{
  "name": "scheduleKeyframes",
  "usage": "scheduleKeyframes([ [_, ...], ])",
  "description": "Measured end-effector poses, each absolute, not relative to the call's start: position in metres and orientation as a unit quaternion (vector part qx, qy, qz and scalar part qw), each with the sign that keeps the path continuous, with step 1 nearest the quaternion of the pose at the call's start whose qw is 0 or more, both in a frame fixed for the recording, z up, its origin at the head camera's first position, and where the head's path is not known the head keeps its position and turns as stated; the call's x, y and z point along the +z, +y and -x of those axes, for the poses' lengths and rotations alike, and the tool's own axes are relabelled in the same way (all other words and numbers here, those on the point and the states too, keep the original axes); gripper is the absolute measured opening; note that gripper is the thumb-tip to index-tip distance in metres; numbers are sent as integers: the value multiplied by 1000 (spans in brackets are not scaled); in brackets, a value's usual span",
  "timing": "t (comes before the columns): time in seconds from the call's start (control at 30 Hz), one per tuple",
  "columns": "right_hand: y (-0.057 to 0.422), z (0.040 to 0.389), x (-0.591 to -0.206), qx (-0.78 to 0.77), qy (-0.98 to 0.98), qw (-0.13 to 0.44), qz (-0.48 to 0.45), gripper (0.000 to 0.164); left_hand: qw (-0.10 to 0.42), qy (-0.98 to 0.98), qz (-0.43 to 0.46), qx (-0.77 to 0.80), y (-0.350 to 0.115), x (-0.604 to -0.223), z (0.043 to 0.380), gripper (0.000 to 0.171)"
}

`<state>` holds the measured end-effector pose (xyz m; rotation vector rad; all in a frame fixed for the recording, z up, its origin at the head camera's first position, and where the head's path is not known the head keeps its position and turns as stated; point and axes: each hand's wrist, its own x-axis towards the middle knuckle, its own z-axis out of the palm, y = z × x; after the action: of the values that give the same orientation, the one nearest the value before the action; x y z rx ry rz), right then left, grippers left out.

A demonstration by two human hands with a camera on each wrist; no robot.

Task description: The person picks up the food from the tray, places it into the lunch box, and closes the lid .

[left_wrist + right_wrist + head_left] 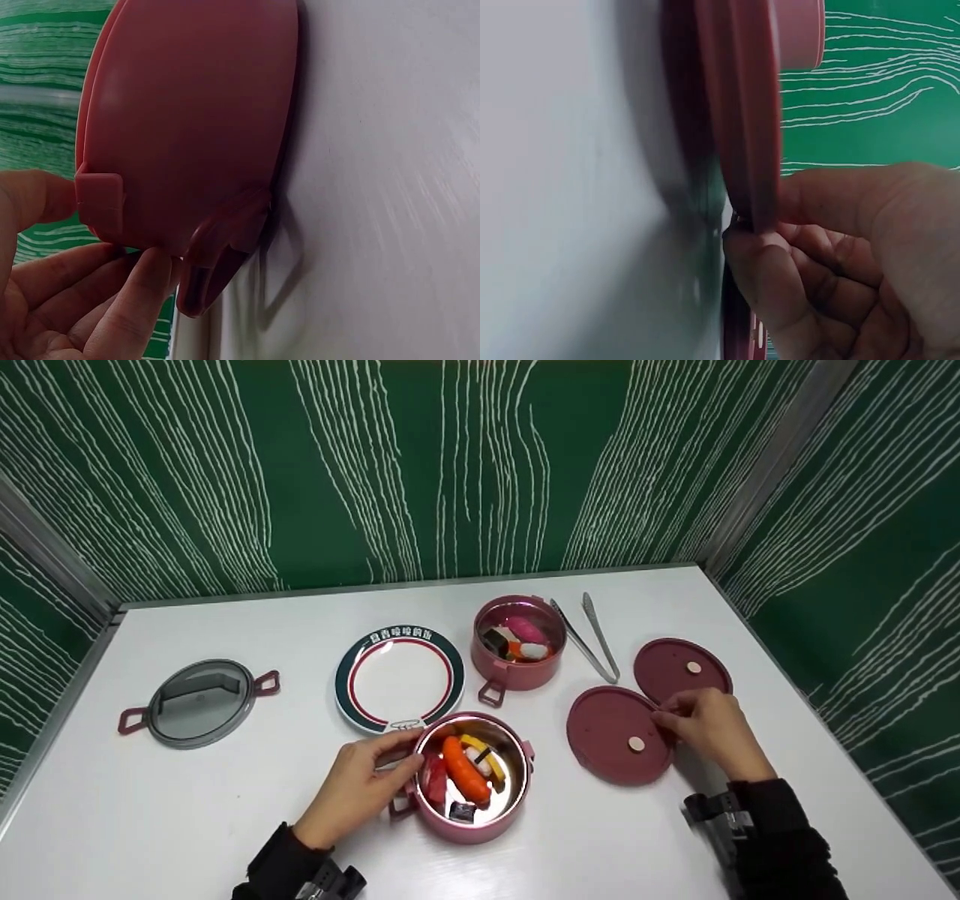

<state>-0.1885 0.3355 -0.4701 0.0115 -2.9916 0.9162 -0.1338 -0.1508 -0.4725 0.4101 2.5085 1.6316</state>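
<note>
My left hand (367, 784) holds the left edge of a pink pot (471, 834), beside its side handle (214, 262). The pot stands without a lid; inside lie an orange sausage-shaped toy food (465, 771), a yellow piece, a red piece and a small dark-wrapped piece (462, 811). To the right, my right hand (712, 731) pinches the edge of a round dark-red lid (611, 735) with a pale knob between thumb and index finger. In the right wrist view that lid's edge (742, 112) stands off the white tabletop, with a shadow beneath.
A second pink pot (517, 671) with several toy foods stands behind, next to metal tongs (598, 645). Another dark-red lid (664, 660) lies behind the pinched one. A green-rimmed plate (397, 682) and a glass lid (201, 705) are left. Green walls edge the table.
</note>
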Motion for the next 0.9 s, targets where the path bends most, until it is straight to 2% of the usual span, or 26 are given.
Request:
scheduleKeyframes([
  [0.33,325,183,-452,294,-955,41,-23,8,62,806,-128,575,-149,-467,132,54],
  [0.57,306,176,-433,317,-945,60,-44,6,23,830,-142,540,-145,-457,127,73],
  [0.8,281,163,-414,332,-935,95,-77,5,-20,855,-180,486,-134,-446,115,84],
  [0.9,266,160,-406,333,-933,102,-87,4,-18,867,-187,462,-130,-440,109,92],
])
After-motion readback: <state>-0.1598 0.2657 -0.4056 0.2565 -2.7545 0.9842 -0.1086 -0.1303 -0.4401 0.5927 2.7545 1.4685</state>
